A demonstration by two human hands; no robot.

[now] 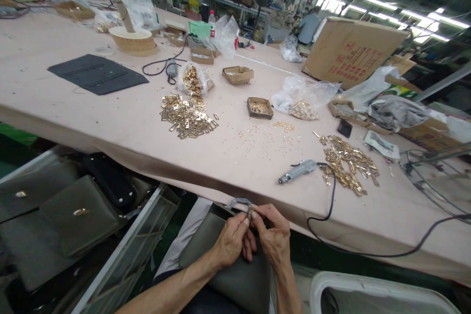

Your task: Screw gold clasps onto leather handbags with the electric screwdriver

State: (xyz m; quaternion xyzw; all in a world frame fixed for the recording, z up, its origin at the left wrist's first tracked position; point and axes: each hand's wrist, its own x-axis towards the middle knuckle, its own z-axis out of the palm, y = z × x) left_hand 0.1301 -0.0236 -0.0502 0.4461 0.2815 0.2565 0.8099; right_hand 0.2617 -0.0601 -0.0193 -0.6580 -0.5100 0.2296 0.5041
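Note:
A grey-green bag (235, 282) lies across my lap at the table's front edge. Over its upper end, my left hand (228, 239) pinches a small gold metal fitting (249, 212) between thumb and finger. My right hand (274, 233) grips the same fitting from the other side, fingertips closed on it. A curved greyish strip (239, 201) shows just behind the fingers. Whether the fitting is joined to the bag is hidden. On the table to the right of my hands lies a grey electric screwdriver (299, 171) with a black cord.
Gold metal plates are heaped at left (189, 120) and right (349, 162). Scattered tiny screws (265, 140) lie before a small box (260, 108). Similar bags (79, 213) fill a crate at lower left. A white bin (368, 282) stands at lower right, a large carton (355, 51) behind.

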